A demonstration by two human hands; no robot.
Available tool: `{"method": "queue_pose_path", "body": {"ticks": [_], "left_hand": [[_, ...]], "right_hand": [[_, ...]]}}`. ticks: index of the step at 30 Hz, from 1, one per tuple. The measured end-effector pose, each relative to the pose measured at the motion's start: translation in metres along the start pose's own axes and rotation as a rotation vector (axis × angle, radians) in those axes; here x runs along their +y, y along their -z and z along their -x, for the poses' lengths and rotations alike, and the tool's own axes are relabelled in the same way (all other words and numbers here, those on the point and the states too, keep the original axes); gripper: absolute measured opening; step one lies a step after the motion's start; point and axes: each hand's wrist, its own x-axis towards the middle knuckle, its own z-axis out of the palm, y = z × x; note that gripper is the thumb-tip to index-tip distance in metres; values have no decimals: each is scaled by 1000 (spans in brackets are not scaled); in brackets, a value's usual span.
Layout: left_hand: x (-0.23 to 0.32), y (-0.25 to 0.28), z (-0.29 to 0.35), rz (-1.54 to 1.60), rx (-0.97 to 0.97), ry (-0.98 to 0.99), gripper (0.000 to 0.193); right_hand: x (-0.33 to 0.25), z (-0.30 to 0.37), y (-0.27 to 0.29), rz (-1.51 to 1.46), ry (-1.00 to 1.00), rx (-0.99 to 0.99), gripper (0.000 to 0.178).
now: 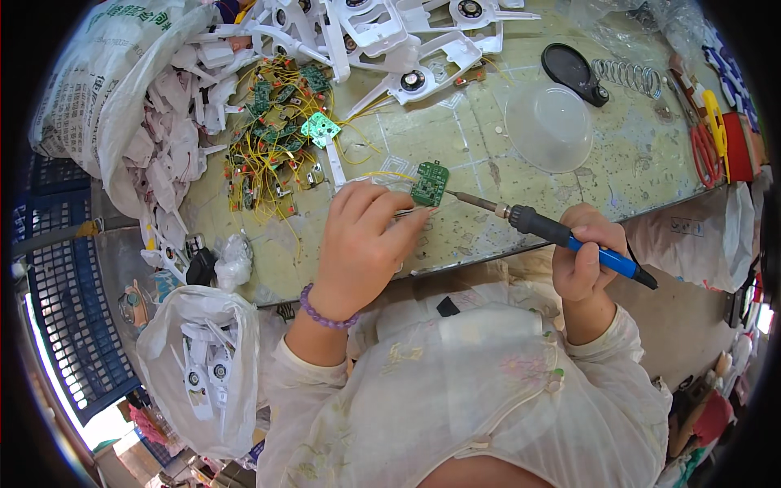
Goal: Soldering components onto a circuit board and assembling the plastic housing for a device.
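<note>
My left hand (362,232), with a purple bead bracelet at its wrist, pinches a small green circuit board (429,184) by its lower edge. A thin yellow wire runs to the board from the left. In my right hand (587,256) is a soldering iron (537,224) with a blue and black handle, gripped between thumb and fingers. Its metal tip points left at the board's right edge; I cannot tell whether they touch. Left of the board lies a tangle of boards with yellow wires (264,134), and a brighter green board (320,129) rests at its side.
White plastic housings (415,80) crowd the table's far side. A sack (102,89) and white parts (175,122) fill the left. At right are a translucent round dish (549,126), black magnifier (573,75), metal spring (630,77) and red-handled scissors (704,154). A bag of housings (199,305) hangs nearer.
</note>
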Motion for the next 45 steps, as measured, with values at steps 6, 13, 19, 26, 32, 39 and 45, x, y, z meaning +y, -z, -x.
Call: {"method": "queue_pose_path", "body": {"ticks": [6, 13, 19, 26, 32, 39, 45], "left_hand": [[0, -8, -3, -117, 28, -49, 20], [1, -11, -4, -3, 44, 14, 18], [5, -12, -6, 150, 86, 117, 15], [2, -6, -5, 196, -20, 201, 9], [1, -2, -9, 136, -63, 145, 12], [-2, 2, -14, 125, -105, 77, 13], [-7, 8, -19, 87, -220, 16, 14]], "right_hand": [[-1, 2, 1, -22, -13, 10, 20], [0, 1, 1, 11, 3, -37, 19], [0, -1, 3, 26, 13, -70, 19], [1, 0, 5, -32, -15, -83, 19], [0, -4, 6, -118, -9, -137, 17], [0, -7, 4, -134, -7, -137, 15], [2, 1, 2, -114, -55, 83, 19]]}}
